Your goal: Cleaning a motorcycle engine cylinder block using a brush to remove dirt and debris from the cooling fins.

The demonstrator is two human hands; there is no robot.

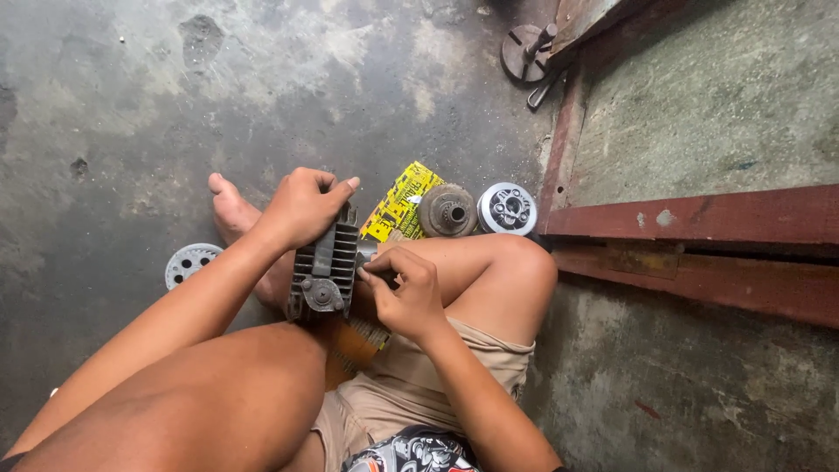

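While the person sits on the concrete floor [131,105] with knees drawn up, a dark finned engine part [325,269] stands between the legs, its long axis running roughly from 12 to 6 o'clock in the head view. The left hand [301,208] is closed over the top end of the part, fingers curled round it and thumb pointing toward 3 o'clock. The right hand [404,288] sits just at 3 o'clock of the part, its fingers pinched narrow against the part's side; whether they grip a small tool or fastener there cannot be told. Both hands touch the part, the left from above, the right from the side, so the part lies directly between them.

At 1 o'clock from the hands, on the floor, lie a yellow printed packet [400,203], a rusty round hub [447,210] and a white round disc [508,208] side by side. A perforated white disc [189,262] lies at 9 o'clock, near the bare foot [229,210]. A red wooden step [699,218] borders the floor at 3 o'clock.
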